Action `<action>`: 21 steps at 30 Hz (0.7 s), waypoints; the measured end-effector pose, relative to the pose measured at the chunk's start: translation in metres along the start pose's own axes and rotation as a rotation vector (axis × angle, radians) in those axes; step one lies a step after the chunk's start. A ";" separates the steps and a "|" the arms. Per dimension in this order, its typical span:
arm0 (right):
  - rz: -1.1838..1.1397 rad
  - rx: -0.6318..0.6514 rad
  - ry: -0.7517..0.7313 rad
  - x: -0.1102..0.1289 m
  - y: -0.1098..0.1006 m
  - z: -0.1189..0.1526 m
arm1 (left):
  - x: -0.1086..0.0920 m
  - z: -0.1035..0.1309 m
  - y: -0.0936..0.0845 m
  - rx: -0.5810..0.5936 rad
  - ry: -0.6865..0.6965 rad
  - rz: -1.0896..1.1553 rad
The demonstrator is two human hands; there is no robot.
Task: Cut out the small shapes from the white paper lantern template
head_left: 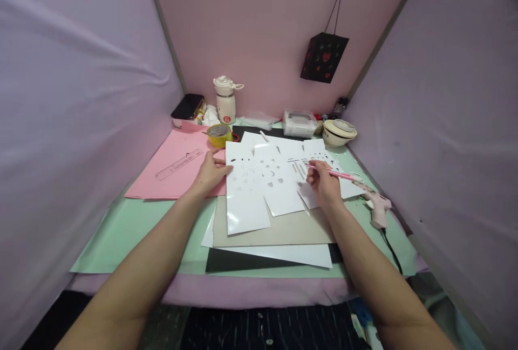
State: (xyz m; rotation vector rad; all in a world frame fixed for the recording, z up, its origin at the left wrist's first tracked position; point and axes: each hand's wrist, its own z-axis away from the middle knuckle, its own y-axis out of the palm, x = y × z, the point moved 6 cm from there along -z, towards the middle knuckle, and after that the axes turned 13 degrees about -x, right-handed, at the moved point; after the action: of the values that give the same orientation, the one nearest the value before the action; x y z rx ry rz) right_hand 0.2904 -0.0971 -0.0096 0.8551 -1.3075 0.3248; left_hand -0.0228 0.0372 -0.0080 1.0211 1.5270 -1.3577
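White sheets with small cut-out shapes, among them hearts, stars and a moon, lie overlapping at the middle of the table. My left hand (212, 171) rests at the left edge of the leftmost white sheet (246, 210), thumb on the sheet and fingers apart. In my right hand (324, 182) is a pink pen-like tool (342, 175), its tip pointing left over the sheets with cut slits. Beneath the sheets are a grey board (279, 231), another white sheet and black paper (254, 263).
Pink paper (145, 183) with a clear ruler (178, 165) lies left. Yellow tape (219, 135), a bottle (226, 104), a clear box (299, 124) and a bowl (339, 134) stand behind. A pink glue gun (379, 210) lies right. A black lantern (325, 57) hangs above.
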 end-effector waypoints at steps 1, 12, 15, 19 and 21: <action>0.000 0.002 0.002 0.001 0.000 0.000 | -0.001 0.002 0.001 0.023 -0.004 0.001; 0.153 0.091 -0.052 0.000 0.007 0.009 | -0.003 0.011 -0.009 0.137 -0.264 0.176; 0.224 0.093 -0.096 0.006 0.007 0.012 | 0.005 0.009 -0.010 0.184 -0.358 0.202; 0.309 0.037 -0.319 0.030 0.002 0.019 | 0.010 0.008 -0.008 0.201 -0.438 0.300; 0.299 -0.035 -0.421 0.043 -0.004 0.023 | 0.011 0.010 -0.005 0.236 -0.470 0.325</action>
State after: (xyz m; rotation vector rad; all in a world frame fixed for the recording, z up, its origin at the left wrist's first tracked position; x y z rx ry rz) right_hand 0.2878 -0.1264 0.0292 0.7201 -1.8358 0.3664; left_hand -0.0309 0.0278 -0.0174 0.9542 0.8318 -1.4356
